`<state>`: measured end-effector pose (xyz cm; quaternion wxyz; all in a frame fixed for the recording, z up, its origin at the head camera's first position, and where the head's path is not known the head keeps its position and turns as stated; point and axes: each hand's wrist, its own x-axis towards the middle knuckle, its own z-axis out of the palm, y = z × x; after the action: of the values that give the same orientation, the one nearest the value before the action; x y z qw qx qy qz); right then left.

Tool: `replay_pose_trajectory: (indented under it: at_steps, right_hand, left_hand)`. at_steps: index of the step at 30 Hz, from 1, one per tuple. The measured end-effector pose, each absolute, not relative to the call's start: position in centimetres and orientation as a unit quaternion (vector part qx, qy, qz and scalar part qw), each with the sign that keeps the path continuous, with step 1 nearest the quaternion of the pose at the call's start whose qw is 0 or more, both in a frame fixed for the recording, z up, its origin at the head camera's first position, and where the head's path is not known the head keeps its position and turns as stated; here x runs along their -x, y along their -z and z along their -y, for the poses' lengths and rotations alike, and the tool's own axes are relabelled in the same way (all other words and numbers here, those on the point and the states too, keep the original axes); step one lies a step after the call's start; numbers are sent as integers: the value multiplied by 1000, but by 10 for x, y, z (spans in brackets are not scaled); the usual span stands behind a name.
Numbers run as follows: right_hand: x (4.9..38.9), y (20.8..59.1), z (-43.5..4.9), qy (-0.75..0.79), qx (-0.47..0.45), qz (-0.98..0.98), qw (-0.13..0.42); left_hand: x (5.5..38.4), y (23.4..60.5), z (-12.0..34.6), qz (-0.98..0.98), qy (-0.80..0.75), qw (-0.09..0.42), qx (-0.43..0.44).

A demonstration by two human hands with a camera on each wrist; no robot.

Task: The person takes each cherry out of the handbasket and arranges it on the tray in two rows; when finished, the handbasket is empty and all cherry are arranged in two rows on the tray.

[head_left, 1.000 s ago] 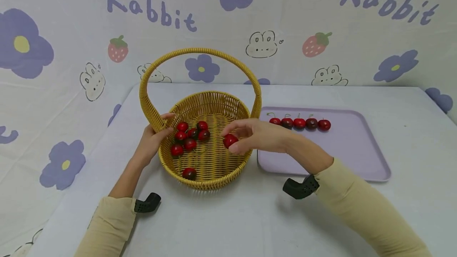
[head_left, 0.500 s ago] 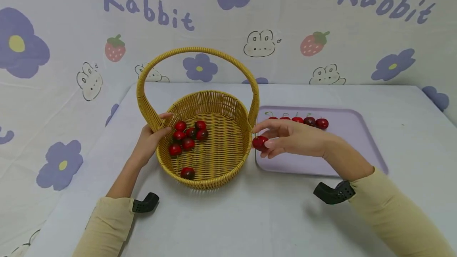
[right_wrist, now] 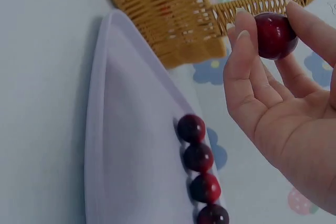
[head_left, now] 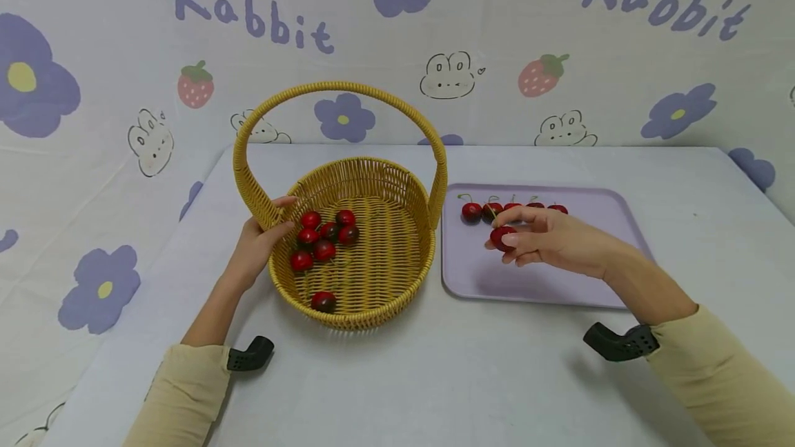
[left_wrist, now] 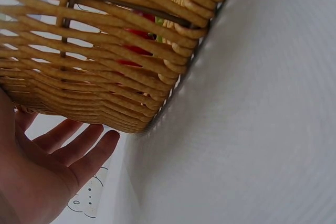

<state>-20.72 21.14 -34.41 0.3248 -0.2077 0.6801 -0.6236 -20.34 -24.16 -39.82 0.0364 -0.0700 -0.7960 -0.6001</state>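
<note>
My right hand (head_left: 559, 240) pinches a dark red cherry (head_left: 503, 239) between thumb and fingers, above the lilac tray (head_left: 459, 274). A thin stem rises from this cherry in the head view; in the right wrist view the cherry (right_wrist: 275, 36) looks round and glossy. At the left side of a yellow wicker basket (head_left: 397, 240), my left hand (head_left: 254, 247) grips the rim at the foot of the handle, thumb over the edge. Seen from the left wrist, several fingers (left_wrist: 92, 156) lie along the basket's outer wall (left_wrist: 94, 85). Several cherries (head_left: 324, 250) sit in the basket's left half.
Along the tray's back edge runs a row of stemmed cherries (head_left: 471, 212), partly hidden by my right hand. The tall basket handle (head_left: 340, 86) arches over the basket. A patterned cloth (head_left: 491, 12) hangs behind the white table (head_left: 435, 378).
My right hand has carried the cherry rightward from over the basket, past its rim, to above the tray. The left hand has kept its grip on the basket.
</note>
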Motion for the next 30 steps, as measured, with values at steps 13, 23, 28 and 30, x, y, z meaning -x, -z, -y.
replay_pose_trajectory:
  at_steps: [13, 23, 28, 30]
  right_hand:
    - [215, 351, -247, 603, 105, -746, 262]
    - [229, 359, -280, 633, 89, -728, 249]
    - [236, 363, -296, 634, 83, -731, 239]
    - [238, 364, -301, 632, 79, -735, 232]
  left_hand:
    - [204, 399, 242, 796, 600, 34, 73]
    - [204, 399, 242, 794, 602, 36, 75]
    - [204, 399, 242, 794, 603, 34, 75]
    - [204, 399, 242, 794, 603, 34, 74]
